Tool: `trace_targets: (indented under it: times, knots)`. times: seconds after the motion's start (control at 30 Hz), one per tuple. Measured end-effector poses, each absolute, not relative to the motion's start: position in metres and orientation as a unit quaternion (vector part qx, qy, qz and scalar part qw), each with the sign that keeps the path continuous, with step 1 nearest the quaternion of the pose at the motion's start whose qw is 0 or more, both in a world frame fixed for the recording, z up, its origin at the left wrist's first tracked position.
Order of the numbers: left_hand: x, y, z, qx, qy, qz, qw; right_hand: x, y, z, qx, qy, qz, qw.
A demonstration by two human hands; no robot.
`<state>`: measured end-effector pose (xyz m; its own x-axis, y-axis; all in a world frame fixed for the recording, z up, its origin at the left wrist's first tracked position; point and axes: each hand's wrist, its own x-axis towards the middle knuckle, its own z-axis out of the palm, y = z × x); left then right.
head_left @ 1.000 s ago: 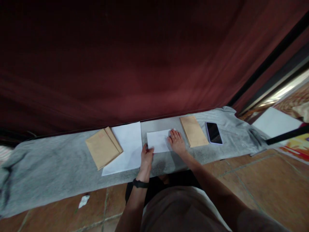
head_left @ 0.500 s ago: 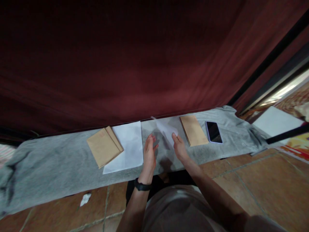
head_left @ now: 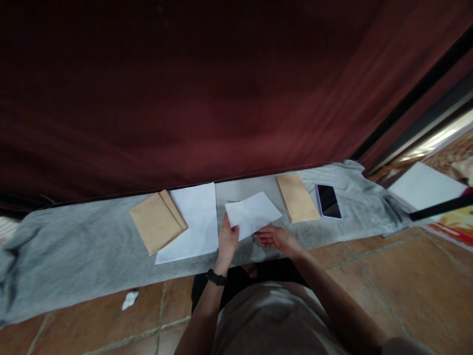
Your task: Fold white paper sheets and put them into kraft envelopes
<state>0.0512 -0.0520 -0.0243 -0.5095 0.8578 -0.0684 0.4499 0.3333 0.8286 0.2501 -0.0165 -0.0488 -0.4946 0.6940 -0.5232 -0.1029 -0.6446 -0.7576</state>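
My left hand (head_left: 228, 239), with a black band on its wrist, grips the left end of a folded sheet of white paper (head_left: 254, 212), thumb on top. The paper is held above the grey cloth. By its lower right edge is my right hand (head_left: 273, 236), fingers stretched out and nothing held in them; whether the fingertips touch the paper I cannot tell. Left of my left hand lie large white sheets (head_left: 197, 222), partly covered by a pile of brown envelopes (head_left: 157, 222). Another stack of brown envelopes (head_left: 298, 197) lies to the right of the folded paper.
A phone (head_left: 328, 201) in a pale purple case lies right of the right-hand envelopes. The grey cloth (head_left: 81, 251) covers a narrow bench against a dark red curtain (head_left: 221, 98). A crumpled white scrap (head_left: 130, 300) is on the tiled floor.
The folded paper has passed from my right hand to my left and now lies flatter, its broad face upward. My right hand has let go and moved slightly lower.
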Motion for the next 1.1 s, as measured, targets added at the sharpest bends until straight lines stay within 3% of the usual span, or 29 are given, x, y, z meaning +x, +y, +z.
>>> trace_targets:
  times: [0.1,0.2,0.3,0.43,0.6,1.1]
  knots:
    - [0.045,-0.055,-0.019,0.464,0.834,0.226,0.195,0.258,-0.016,-0.045,-0.456,-0.472,0.709,0.259]
    - [0.047,-0.056,-0.016,0.504,0.844,0.131,0.126,0.254,-0.01,-0.042,-0.49,-0.668,0.464,0.315]
    - [0.051,-0.058,-0.016,0.553,0.825,0.113,0.034,0.249,-0.007,-0.048,-0.462,-0.823,0.212,0.252]
    - [0.068,-0.065,-0.027,0.625,0.766,0.14,-0.054,0.247,-0.011,-0.064,-0.439,-0.882,0.044,0.162]
    - [0.095,-0.077,-0.049,0.725,0.674,0.139,-0.002,0.246,-0.012,-0.073,-0.448,-0.882,-0.002,0.146]
    - [0.064,-0.087,-0.065,0.65,0.743,0.158,-0.017,0.246,-0.019,-0.091,-0.522,-0.824,-0.044,0.216]
